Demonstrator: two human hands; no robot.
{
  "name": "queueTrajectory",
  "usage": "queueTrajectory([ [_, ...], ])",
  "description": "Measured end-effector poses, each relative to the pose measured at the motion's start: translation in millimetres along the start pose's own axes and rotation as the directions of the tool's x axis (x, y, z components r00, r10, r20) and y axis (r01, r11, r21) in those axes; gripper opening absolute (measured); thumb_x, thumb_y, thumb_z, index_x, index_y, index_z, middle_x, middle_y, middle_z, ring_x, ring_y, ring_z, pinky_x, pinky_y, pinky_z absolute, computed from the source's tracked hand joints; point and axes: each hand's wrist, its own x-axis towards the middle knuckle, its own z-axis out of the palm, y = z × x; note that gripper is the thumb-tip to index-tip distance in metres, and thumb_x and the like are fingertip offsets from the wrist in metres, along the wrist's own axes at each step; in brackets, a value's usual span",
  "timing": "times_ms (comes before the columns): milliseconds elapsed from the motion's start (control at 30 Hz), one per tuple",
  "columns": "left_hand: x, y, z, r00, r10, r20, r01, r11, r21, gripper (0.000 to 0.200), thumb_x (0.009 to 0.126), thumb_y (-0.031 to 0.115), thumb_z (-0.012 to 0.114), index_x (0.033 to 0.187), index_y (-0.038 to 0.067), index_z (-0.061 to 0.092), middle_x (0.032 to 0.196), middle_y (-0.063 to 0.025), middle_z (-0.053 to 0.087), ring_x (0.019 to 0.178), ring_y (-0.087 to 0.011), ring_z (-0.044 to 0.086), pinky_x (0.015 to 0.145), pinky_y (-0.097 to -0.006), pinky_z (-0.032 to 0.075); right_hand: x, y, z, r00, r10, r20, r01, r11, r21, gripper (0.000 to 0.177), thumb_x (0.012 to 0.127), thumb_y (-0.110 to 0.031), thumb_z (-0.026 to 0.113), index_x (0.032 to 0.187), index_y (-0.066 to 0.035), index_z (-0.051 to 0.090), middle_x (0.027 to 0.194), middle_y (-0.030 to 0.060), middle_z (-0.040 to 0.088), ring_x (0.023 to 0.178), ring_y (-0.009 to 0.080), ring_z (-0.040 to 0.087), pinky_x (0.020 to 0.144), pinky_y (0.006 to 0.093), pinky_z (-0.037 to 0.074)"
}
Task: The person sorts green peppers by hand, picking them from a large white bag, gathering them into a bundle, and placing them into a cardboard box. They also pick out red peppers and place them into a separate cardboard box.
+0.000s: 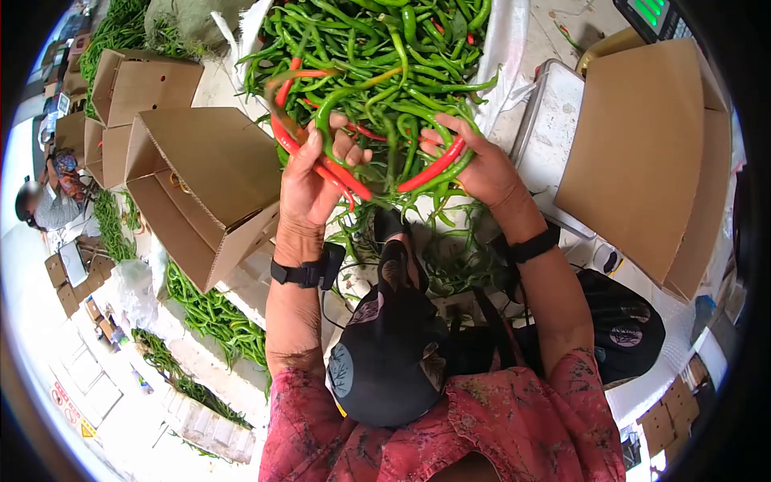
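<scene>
My left hand (307,183) is closed around several long chili peppers, red ones (283,138) and green ones (323,120), whose ends stick out above and below the fingers. Across from it, my right hand (488,175) grips a red chili pepper (434,167) together with green ones, thumb pressed along the top. Both hands hover over the near edge of a big heap of green chili peppers (353,36) with a few red ones mixed in. A white sack (507,40) lies open around that heap. Some chilies in my left hand are blurred.
An open cardboard box (213,153) stands left, another box (630,153) right on a white scale platform (554,108). A scale display (652,12) shows at top right. More green chilies (209,317) lie at lower left. A person (56,201) sits far left.
</scene>
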Motion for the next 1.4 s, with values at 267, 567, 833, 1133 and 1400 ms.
queueTrajectory([
  [267, 12.0, -58.7, 24.0, 0.991, 0.079, -0.106, 0.064, 0.416, 0.907, 0.058, 0.079, 0.009, 0.074, 0.129, -0.005, 0.049, 0.09, -0.0018, 0.06, 0.083, -0.0103, 0.058, 0.078, -0.0293, 0.049, 10.7, -3.0, 34.7, 0.993, 0.062, -0.097, -0.066, 0.997, -0.047, 0.058, 0.099, -0.042, 0.047, 0.136, 0.001, 0.04, 0.136, 0.0166, 0.046, 0.121, 0.0251, 0.049, 0.103, 0.04, 0.041],
  [567, -7.2, -40.6, 14.0, 0.971, -0.073, -0.227, 0.154, 0.919, 0.363, 0.072, 0.084, -0.001, 0.064, 0.145, -0.001, 0.026, 0.111, -0.0156, 0.063, 0.099, -0.0237, 0.065, 0.094, -0.0366, 0.05, 1.0, -12.6, 22.1, 0.995, 0.032, -0.091, -0.038, 0.997, -0.074, 0.067, 0.091, -0.012, 0.061, 0.148, -0.012, 0.025, 0.115, 0.0124, 0.057, 0.083, 0.0115, 0.058, 0.068, 0.0261, 0.05],
  [833, -46.9, 1.1, 24.2, 0.994, 0.112, -0.009, -0.112, 0.98, -0.161, 0.067, 0.086, 0.015, 0.067, 0.143, 0.013, 0.032, 0.095, -0.0099, 0.051, 0.076, -0.0185, 0.053, 0.065, -0.0319, 0.05, 4.6, 1.2, -14.8, 0.974, 0.033, -0.224, -0.007, 0.993, 0.116, 0.047, 0.093, -0.009, 0.057, 0.135, -0.003, 0.038, 0.102, 0.0109, 0.059, 0.075, 0.0112, 0.056, 0.063, 0.0249, 0.049],
  [1133, -148.5, 202.6, 34.7, 0.893, 0.442, -0.084, -0.4, 0.865, 0.303, 0.042, 0.095, 0.015, 0.058, 0.129, -0.003, 0.042, 0.097, -0.0052, 0.045, 0.081, -0.0124, 0.047, 0.072, -0.0256, 0.047, -0.6, -5.3, -15.4, 0.979, 0.077, -0.19, -0.054, 0.991, 0.125, 0.026, 0.096, -0.017, 0.057, 0.115, 0.001, 0.054, 0.093, 0.0079, 0.06, 0.072, 0.0118, 0.056, 0.063, 0.0252, 0.048],
  [1400, -158.4, 141.9, 15.0, 0.494, 0.867, 0.064, 0.239, -0.206, 0.949, 0.033, 0.092, 0.017, 0.058, 0.119, -0.002, 0.057, 0.115, -0.0106, 0.06, 0.107, -0.0194, 0.056, 0.095, -0.0327, 0.043, 0.6, 5.0, -10.7, 0.947, 0.029, -0.319, 0.007, 0.994, 0.114, 0.028, 0.096, -0.017, 0.057, 0.115, 0.002, 0.052, 0.094, 0.0093, 0.06, 0.071, 0.0138, 0.056, 0.063, 0.0273, 0.049],
])
